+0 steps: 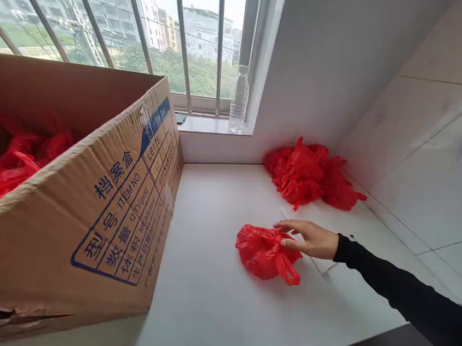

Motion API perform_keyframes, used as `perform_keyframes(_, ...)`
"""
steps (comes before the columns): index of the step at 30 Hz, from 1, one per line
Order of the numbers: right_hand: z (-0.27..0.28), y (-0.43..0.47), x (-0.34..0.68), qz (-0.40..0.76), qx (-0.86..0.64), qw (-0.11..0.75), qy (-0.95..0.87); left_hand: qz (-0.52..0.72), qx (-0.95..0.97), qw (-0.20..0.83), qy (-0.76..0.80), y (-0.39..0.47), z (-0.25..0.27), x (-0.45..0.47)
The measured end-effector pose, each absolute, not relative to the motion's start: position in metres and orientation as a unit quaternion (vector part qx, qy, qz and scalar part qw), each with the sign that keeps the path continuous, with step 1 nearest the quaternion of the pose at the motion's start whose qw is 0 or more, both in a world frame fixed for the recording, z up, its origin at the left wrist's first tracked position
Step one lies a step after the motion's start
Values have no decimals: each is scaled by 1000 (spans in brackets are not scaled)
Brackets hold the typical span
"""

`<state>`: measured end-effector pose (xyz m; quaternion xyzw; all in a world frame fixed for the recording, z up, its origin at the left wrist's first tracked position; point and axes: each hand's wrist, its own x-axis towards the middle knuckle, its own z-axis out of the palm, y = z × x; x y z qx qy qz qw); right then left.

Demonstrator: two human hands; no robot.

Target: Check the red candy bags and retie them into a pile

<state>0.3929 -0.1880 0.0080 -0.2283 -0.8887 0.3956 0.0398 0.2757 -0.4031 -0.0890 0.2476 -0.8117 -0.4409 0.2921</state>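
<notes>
A knotted red plastic bag (261, 256) lies on the white tabletop (196, 301), its tied handles flopping toward the right. From the right my right hand (309, 239), in a black sleeve, reaches over the bag's top. Its fingers are stretched out, with a gap between thumb and forefinger beside the knot; whether the fingertips touch the plastic is hard to see. What the bag contains is hidden. Nowhere in the picture does my left hand appear.
Several red bags are heaped (307, 173) in the back corner. A large cardboard box (128, 212) with more red bags inside stands at left. White paper (324, 264) lies under my hand. A plastic bottle (239, 99) and a dark flat object (180, 119) are on the windowsill.
</notes>
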Motion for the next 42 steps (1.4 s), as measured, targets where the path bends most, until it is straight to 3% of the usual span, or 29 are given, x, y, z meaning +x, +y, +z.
perform_keyframes(3,-14,-194,398,364,-177,62,-912,-534,71,201,-819,-416,-78,306)
perform_keyframes(6,-25,-198,397,356,-139,95,-919,-613,-283,0,-738,-415,-54,302)
perform_keyframes(9,-27,-200,401,377,-118,141,-908,-495,-497,-107,-705,-392,-35,285)
perform_keyframes(12,-25,-199,411,414,-113,188,-883,-395,-526,-103,-746,-367,-35,279)
perform_keyframes(17,-26,-183,446,465,-152,252,-835,-426,-369,-188,-804,-373,-37,282)
perform_keyframes(21,-28,-171,476,488,-202,266,-806,-431,-348,-120,-824,-380,-22,287)
perform_keyframes(26,-29,-184,482,538,-209,225,-785,-388,-480,-17,-787,-357,-9,315)
perform_keyframes(30,-33,-198,485,528,-230,250,-778,-392,-508,-10,-767,-356,-6,314)
perform_keyframes(36,-33,-207,505,566,-320,294,-700,-557,-276,-83,-779,-383,-1,304)
perform_keyframes(42,-18,-222,495,524,-276,300,-747,-482,-335,26,-809,-391,9,311)
